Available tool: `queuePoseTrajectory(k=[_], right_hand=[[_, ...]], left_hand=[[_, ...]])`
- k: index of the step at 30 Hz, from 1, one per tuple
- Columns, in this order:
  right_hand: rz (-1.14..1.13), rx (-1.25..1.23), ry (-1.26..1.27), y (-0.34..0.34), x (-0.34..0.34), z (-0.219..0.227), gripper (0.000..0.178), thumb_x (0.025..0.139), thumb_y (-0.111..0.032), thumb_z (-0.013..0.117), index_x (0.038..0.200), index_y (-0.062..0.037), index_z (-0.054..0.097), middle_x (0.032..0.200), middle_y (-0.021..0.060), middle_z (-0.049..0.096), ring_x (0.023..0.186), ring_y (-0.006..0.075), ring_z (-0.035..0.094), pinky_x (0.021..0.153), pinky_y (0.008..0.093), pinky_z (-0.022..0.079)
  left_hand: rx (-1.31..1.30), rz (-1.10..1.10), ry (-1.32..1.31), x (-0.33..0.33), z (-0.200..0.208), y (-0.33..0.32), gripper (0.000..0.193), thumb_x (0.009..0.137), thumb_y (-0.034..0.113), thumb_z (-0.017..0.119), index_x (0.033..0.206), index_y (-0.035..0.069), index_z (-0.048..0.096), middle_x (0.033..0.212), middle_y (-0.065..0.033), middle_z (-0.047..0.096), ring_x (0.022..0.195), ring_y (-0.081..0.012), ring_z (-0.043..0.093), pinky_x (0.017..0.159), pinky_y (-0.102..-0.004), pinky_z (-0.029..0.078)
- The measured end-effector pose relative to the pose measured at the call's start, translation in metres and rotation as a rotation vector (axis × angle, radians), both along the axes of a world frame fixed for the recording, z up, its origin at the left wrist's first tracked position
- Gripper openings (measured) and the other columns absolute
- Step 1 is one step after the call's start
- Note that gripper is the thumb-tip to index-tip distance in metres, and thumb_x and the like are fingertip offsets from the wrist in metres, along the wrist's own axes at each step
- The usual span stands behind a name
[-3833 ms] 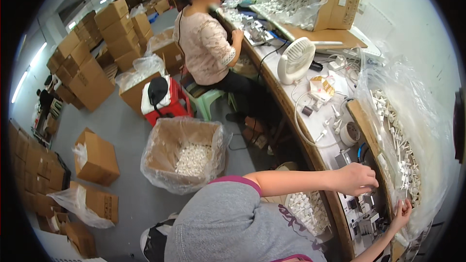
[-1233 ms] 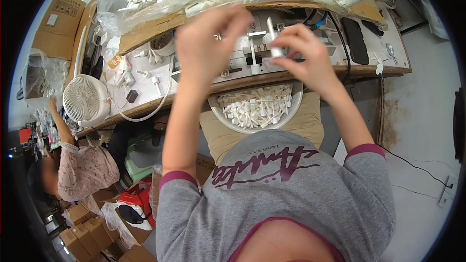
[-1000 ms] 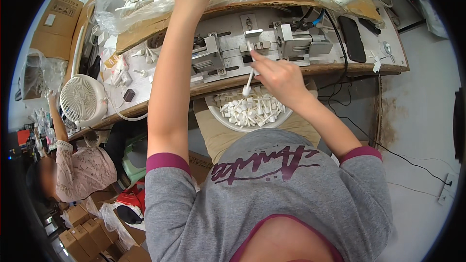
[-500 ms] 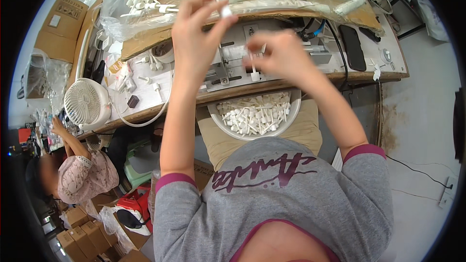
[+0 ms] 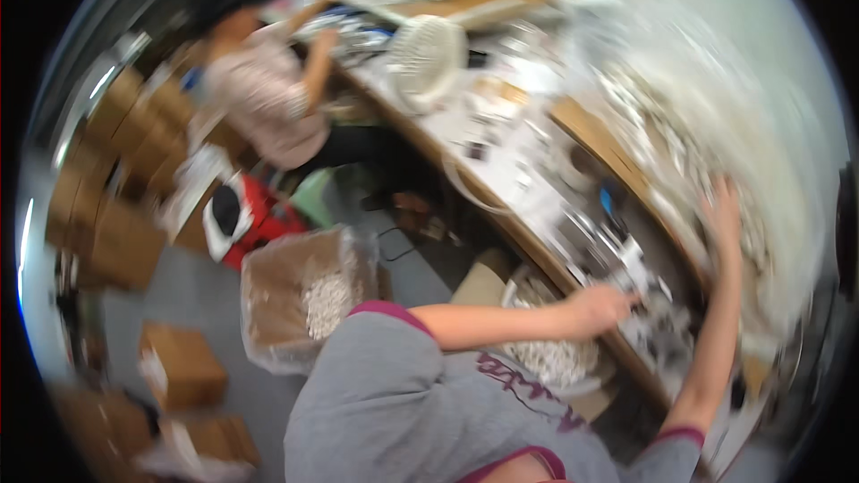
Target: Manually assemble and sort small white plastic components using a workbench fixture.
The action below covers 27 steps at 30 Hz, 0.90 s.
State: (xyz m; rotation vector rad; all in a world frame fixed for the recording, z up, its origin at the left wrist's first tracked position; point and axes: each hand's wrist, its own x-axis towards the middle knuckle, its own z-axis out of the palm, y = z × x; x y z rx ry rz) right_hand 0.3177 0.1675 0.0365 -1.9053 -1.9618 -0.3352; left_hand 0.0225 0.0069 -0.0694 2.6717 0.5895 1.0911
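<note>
The picture is smeared by motion. My left hand (image 5: 595,311) is closed at the front edge of the bench, beside a metal fixture (image 5: 591,241); what its fingers hold, if anything, cannot be made out. My right hand (image 5: 723,210) reaches far over the bench to a heap of white mallet-shaped plastic pieces (image 5: 662,130) lying on clear plastic sheeting. Its fingers are blurred against the heap. More of the small white pieces (image 5: 555,358) fill a bowl on my lap, partly covered by my left forearm.
A white fan (image 5: 428,63) stands on the bench (image 5: 528,215), near another person (image 5: 268,89) seated at the far left. Beside me on the floor, a plastic-lined box (image 5: 277,304) holds white pieces. Cardboard boxes (image 5: 183,367) lie further left. A cardboard strip (image 5: 617,156) edges the heap.
The view has swung left, bringing the lined box into sight. My right hand has gone from the fixture to the heap; my left hand has come down from the heap's edge to the bench front.
</note>
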Motion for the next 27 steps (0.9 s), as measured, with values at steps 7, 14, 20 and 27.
queuePoseTrajectory(k=[7,14,20,27], right_hand=[[0.445,0.191,-0.007,-0.064,-0.228,0.131,0.043,0.091,-0.014,0.064,0.132,-0.0090,0.055,0.099,0.0144,0.064,0.086,0.0256,0.064,0.072,0.0373,0.049],[0.843,0.286,0.260,-0.147,-0.297,0.167,0.032,0.090,-0.005,0.067,0.121,-0.0061,0.064,0.078,0.0051,0.063,0.063,0.0113,0.053,0.056,0.0258,0.041],[0.762,0.055,0.353,-0.170,-0.277,0.129,0.026,0.091,-0.002,0.064,0.117,-0.0020,0.064,0.073,0.0034,0.063,0.060,0.0079,0.051,0.056,0.0231,0.040],[0.690,-0.184,0.523,-0.171,-0.246,0.098,0.024,0.091,-0.003,0.062,0.116,-0.0014,0.064,0.073,0.0021,0.060,0.060,0.0064,0.052,0.055,0.0213,0.040]], left_hand=[[0.007,0.127,-0.201,-0.039,0.044,-0.025,0.021,0.079,0.014,0.065,0.099,0.006,0.069,0.123,-0.0132,0.064,0.084,-0.0267,0.068,0.074,-0.0347,0.058],[-0.282,1.397,-0.861,-0.453,0.065,-0.049,0.019,0.071,0.013,0.080,0.085,0.003,0.073,0.079,-0.0114,0.071,0.074,-0.0222,0.067,0.072,-0.0349,0.053],[-0.624,2.128,-0.845,-0.649,0.017,-0.138,0.022,0.075,0.007,0.082,0.095,0.001,0.075,0.081,-0.0087,0.073,0.068,-0.0143,0.069,0.057,-0.0260,0.059],[-0.640,1.939,-0.982,-0.672,-0.004,-0.138,0.027,0.070,0.009,0.085,0.094,0.003,0.076,0.082,-0.0073,0.074,0.065,-0.0131,0.068,0.058,-0.0263,0.056]])
